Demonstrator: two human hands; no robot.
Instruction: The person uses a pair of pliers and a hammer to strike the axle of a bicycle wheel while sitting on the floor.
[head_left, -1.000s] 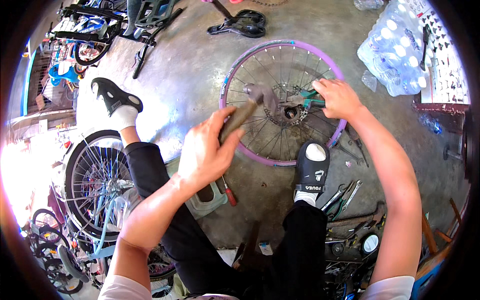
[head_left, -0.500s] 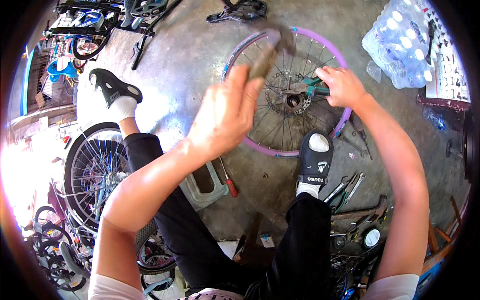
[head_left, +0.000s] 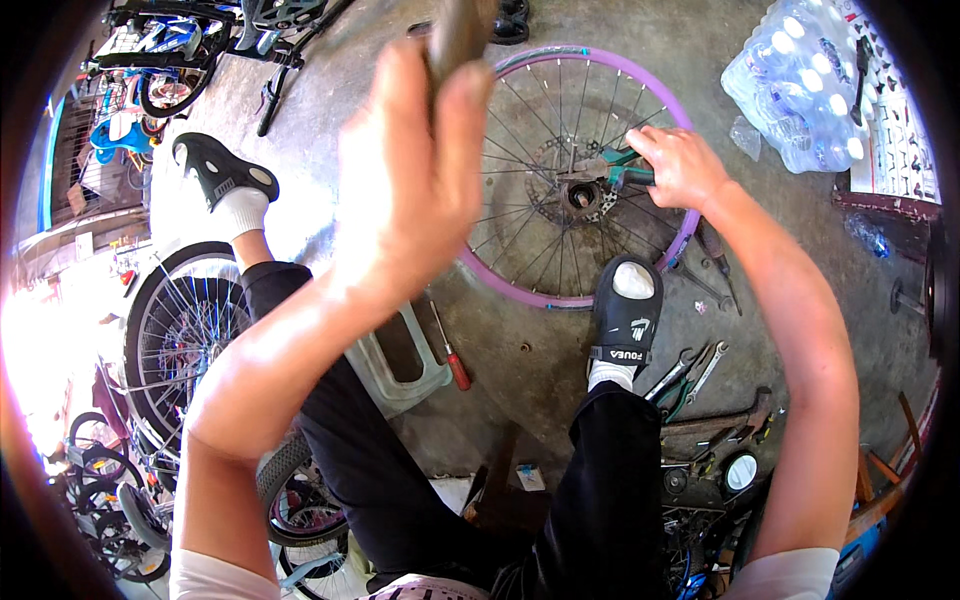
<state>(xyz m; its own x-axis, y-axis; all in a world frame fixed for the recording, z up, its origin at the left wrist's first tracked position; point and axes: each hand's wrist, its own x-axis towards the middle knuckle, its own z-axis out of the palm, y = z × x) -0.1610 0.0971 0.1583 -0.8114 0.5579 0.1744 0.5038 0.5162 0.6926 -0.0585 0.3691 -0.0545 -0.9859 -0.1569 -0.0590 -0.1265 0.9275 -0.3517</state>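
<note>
My left hand [head_left: 405, 180] is raised high and close to the camera, closed round the blurred handle of a hammer [head_left: 452, 38]; the hammer's head is out of frame at the top. Below it a purple-rimmed bicycle wheel [head_left: 540, 300] lies flat on the floor, with a brake disc around its hub [head_left: 582, 197]. My right hand [head_left: 680, 165] is closed on green-handled pliers [head_left: 625, 176], whose jaws are at the hub, beside a small metal piece there. My right foot [head_left: 627, 310], in a black shoe, rests at the wheel's near edge.
Bikes [head_left: 190, 45] lie at the upper left, with another wheel [head_left: 175, 345] by my left leg. Wrapped water bottles [head_left: 790, 90] stand at the upper right. A grey frame-like object [head_left: 400, 370], a red screwdriver [head_left: 457, 367], spanners [head_left: 705, 370] and other tools lie around my legs.
My left hand and the hammer have swung steadily upward, away from the hub and toward the camera. My right hand has stayed at the hub with the pliers, shifting only slightly.
</note>
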